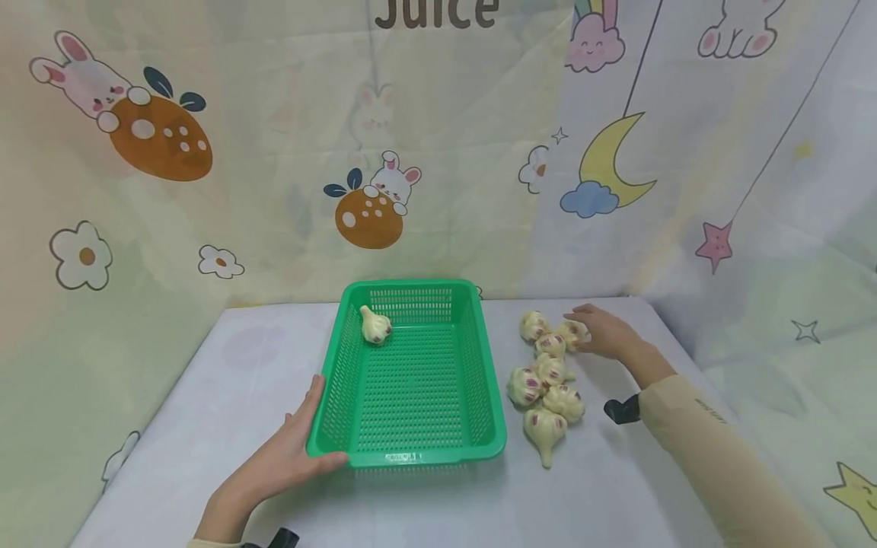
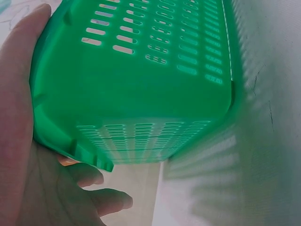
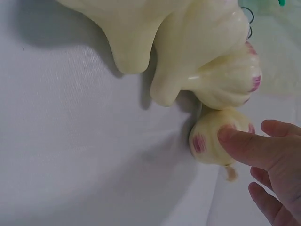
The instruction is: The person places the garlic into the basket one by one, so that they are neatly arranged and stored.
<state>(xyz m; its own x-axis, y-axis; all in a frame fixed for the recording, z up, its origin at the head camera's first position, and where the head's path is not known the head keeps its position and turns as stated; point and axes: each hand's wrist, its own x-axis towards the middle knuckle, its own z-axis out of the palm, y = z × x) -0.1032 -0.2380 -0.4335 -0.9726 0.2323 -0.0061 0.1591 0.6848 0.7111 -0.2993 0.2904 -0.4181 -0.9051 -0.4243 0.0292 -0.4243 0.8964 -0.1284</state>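
Observation:
My left hand (image 1: 294, 445) spans the near left corner of a green plastic basket (image 1: 495, 411), thumb along its front rim and fingers along its left side. In the left wrist view the fingers (image 2: 110, 201) spread straight beside the rim. My right hand (image 1: 606, 333) is at the far right garlic bulb (image 1: 572, 333), its thumb touching the bulb (image 3: 211, 141) in the right wrist view and the other fingers spread apart. Several more garlic bulbs (image 1: 551, 371) with purple patches lie in a cluster right of the basket. One garlic bulb (image 1: 375, 327) sits inside, at the far left.
The basket and bulbs are on a table with a white cloth (image 1: 274, 350). Behind it hangs a curtain (image 1: 274, 190) printed with rabbits, flowers and a moon. The table's far edge runs just beyond the basket and the bulbs.

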